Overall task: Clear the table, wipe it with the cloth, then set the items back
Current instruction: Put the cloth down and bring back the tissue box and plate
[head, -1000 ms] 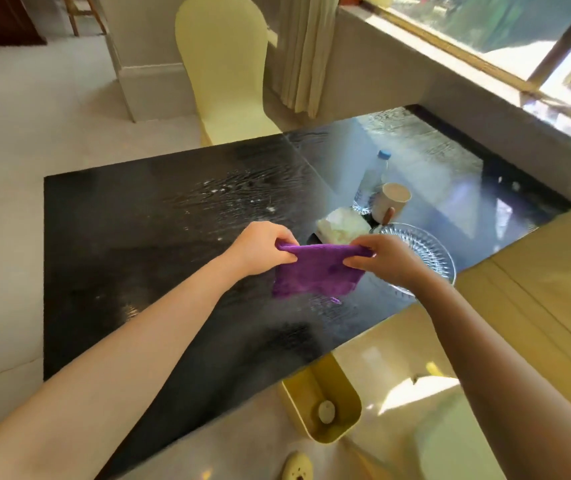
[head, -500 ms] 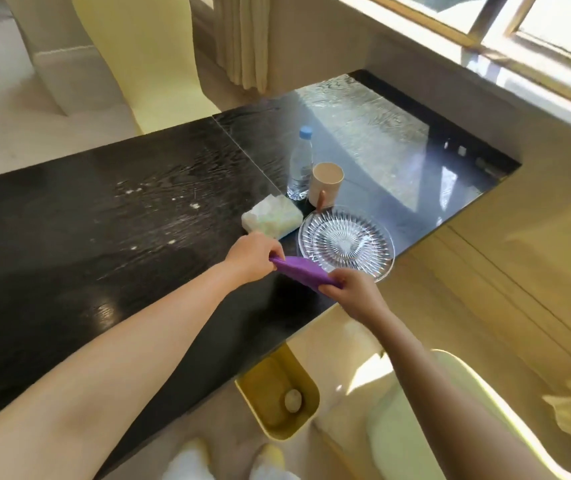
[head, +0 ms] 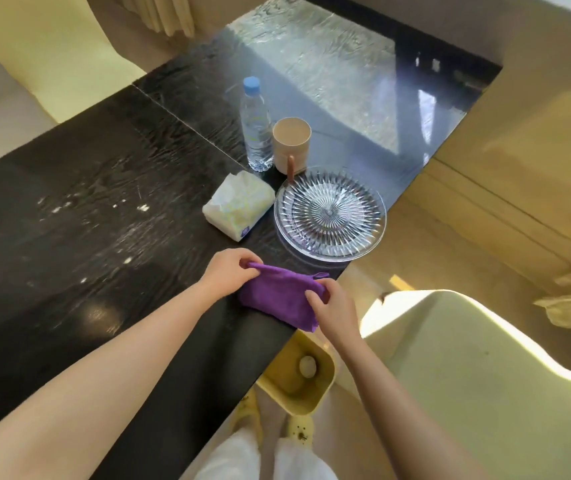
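A folded purple cloth [head: 279,297] lies on the near edge of the black table [head: 87,220]. My left hand [head: 227,273] pinches its far left corner and my right hand [head: 332,306] grips its right end. Just beyond the cloth stand a clear glass plate [head: 329,213], a white tissue pack [head: 238,208], a water bottle [head: 255,126] with a blue cap, and a beige mug [head: 291,143]. White crumbs speckle the table's left part.
A small yellow bin [head: 298,375] stands on the floor under the table edge, by my feet. A pale green chair [head: 478,368] is at my right, another chair [head: 42,46] is across the table. The window wall runs along the far right.
The cloth has come down from being held up between both hands to resting folded on the table edge. My view has shifted closer and rightward over the items.
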Tool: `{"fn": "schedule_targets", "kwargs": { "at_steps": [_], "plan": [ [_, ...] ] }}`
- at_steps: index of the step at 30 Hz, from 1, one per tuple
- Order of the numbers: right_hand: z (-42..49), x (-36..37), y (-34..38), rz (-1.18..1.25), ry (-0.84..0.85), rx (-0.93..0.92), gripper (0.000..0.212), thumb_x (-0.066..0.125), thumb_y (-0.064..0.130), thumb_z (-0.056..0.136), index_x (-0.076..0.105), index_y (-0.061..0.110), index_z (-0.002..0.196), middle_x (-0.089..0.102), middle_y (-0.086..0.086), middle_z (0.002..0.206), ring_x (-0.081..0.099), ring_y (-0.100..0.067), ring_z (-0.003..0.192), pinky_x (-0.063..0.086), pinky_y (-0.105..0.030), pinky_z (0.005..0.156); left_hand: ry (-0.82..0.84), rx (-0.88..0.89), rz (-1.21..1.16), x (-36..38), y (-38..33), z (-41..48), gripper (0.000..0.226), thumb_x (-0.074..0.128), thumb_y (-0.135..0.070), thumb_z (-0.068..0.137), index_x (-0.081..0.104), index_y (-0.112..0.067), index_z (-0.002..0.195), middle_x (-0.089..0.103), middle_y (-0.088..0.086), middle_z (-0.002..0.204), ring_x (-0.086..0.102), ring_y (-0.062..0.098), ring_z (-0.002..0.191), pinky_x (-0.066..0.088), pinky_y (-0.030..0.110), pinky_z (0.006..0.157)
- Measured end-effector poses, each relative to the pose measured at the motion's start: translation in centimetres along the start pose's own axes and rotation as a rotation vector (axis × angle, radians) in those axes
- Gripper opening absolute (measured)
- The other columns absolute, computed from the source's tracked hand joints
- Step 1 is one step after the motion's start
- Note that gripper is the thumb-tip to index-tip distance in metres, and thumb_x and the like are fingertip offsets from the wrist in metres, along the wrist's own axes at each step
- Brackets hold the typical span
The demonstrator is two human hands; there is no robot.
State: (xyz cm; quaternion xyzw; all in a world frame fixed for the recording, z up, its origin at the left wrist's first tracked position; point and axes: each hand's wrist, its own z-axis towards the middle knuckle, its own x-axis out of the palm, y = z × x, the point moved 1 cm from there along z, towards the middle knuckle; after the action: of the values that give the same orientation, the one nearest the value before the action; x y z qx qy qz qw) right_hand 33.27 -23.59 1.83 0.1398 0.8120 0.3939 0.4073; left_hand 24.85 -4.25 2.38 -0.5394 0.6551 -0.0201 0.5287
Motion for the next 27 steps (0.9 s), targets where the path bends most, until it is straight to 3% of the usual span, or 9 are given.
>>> {"fn": "schedule_targets", "kwargs": {
  "at_steps": [2, 5, 8, 11, 14, 18, 21, 24, 27],
  "plan": [
    [1.3, 0.7, 0.0, -0.085, -0.045, 0.055, 0.014, 0.054, 0.019, 0.088, 0.062, 0.016, 0.099, 0.066, -0.001, 0.092, 0.06, -0.018, 0.086, 0.046, -0.028, 0.071, -0.036, -0.062, -0.033, 0.9, 0.5, 1.0, 0.018, 0.065, -0.015, 0.082, 0.071, -0.021, 0.098, 0.07, -0.002, 0.102, 0.061, 0.013, 0.095, 0.043, 0.025, 0.082],
    [1.9, 2.3, -0.5, -0.268, -0.088, 0.196, 0.018, 0.05, 0.021, 0.089, 0.059, 0.009, 0.1, 0.064, -0.011, 0.102, 0.058, -0.031, 0.096, 0.046, -0.037, 0.079, -0.036, -0.121, -0.043, 2.6, 1.3, 1.4, 0.022, 0.065, -0.017, 0.082, 0.067, -0.021, 0.104, 0.066, 0.005, 0.107, 0.061, 0.019, 0.099, 0.045, 0.03, 0.089],
    [1.3, 3.1, -0.5, -0.307, -0.149, 0.262, 0.019, 0.046, 0.024, 0.095, 0.055, 0.009, 0.104, 0.053, -0.005, 0.101, 0.054, -0.023, 0.09, 0.039, -0.028, 0.068, -0.053, -0.087, -0.05, 3.7, 1.5, 1.4, 0.029, 0.065, -0.017, 0.083, 0.063, -0.019, 0.112, 0.059, 0.005, 0.108, 0.057, 0.016, 0.09, 0.044, 0.027, 0.084],
    [1.5, 3.4, -1.1, -0.202, -0.173, 0.291, 0.014, 0.046, 0.022, 0.096, 0.054, 0.012, 0.101, 0.053, -0.001, 0.097, 0.049, -0.015, 0.081, 0.035, -0.018, 0.059, -0.083, -0.001, -0.066, 3.9, 0.9, 1.8, 0.028, 0.064, -0.013, 0.084, 0.062, -0.018, 0.112, 0.059, 0.003, 0.108, 0.053, 0.012, 0.089, 0.043, 0.025, 0.085],
    [2.8, 2.8, -1.9, -0.109, -0.186, 0.337, 0.013, 0.05, 0.022, 0.092, 0.056, 0.011, 0.097, 0.059, -0.006, 0.097, 0.058, -0.024, 0.089, 0.045, -0.031, 0.072, -0.036, 0.06, -0.053, 3.4, -0.3, 3.0, 0.031, 0.064, -0.013, 0.084, 0.061, -0.018, 0.115, 0.06, 0.003, 0.107, 0.053, 0.012, 0.089, 0.044, 0.025, 0.087],
    [4.8, 0.7, -2.1, 0.15, -0.184, 0.42, 0.023, 0.057, 0.029, 0.087, 0.052, 0.011, 0.099, 0.056, 0.003, 0.084, 0.057, -0.021, 0.087, 0.048, -0.035, 0.075, 0.013, -0.027, -0.126, 2.5, -1.7, 5.1, 0.04, 0.066, -0.022, 0.084, 0.056, -0.013, 0.121, 0.065, 0.006, 0.102, 0.06, 0.019, 0.097, 0.047, 0.032, 0.09],
    [7.3, -0.9, -2.4, 0.4, -0.267, 0.519, 0.037, 0.055, 0.035, 0.089, 0.051, 0.003, 0.106, 0.062, -0.008, 0.095, 0.062, -0.024, 0.083, 0.055, -0.037, 0.072, -0.166, 0.014, -0.067, 0.6, -2.1, 6.2, 0.036, 0.065, -0.022, 0.084, 0.059, -0.011, 0.118, 0.062, 0.009, 0.111, 0.058, 0.024, 0.103, 0.045, 0.035, 0.09],
    [10.0, -2.1, -1.9, 0.651, -0.262, 0.624, 0.031, 0.051, 0.029, 0.095, 0.047, 0.001, 0.107, 0.059, -0.016, 0.091, 0.062, -0.023, 0.07, 0.055, -0.029, 0.06, -0.419, 0.077, 0.14, -1.8, -1.9, 7.7, 0.047, 0.063, -0.02, 0.082, 0.051, -0.011, 0.127, 0.05, 0.014, 0.126, 0.044, 0.031, 0.121, 0.035, 0.041, 0.102],
    [11.4, -2.5, -1.8, 0.636, -0.277, 0.685, 0.024, 0.051, 0.025, 0.094, 0.047, 0.001, 0.1, 0.057, -0.013, 0.074, 0.061, -0.022, 0.06, 0.055, -0.026, 0.049, -0.378, -0.047, 0.283, -3.7, -1.3, 10.4, 0.079, 0.068, -0.035, 0.079, 0.027, -0.015, 0.144, 0.029, 0.017, 0.146, 0.027, 0.036, 0.134, 0.026, 0.047, 0.109]
  ]
}}
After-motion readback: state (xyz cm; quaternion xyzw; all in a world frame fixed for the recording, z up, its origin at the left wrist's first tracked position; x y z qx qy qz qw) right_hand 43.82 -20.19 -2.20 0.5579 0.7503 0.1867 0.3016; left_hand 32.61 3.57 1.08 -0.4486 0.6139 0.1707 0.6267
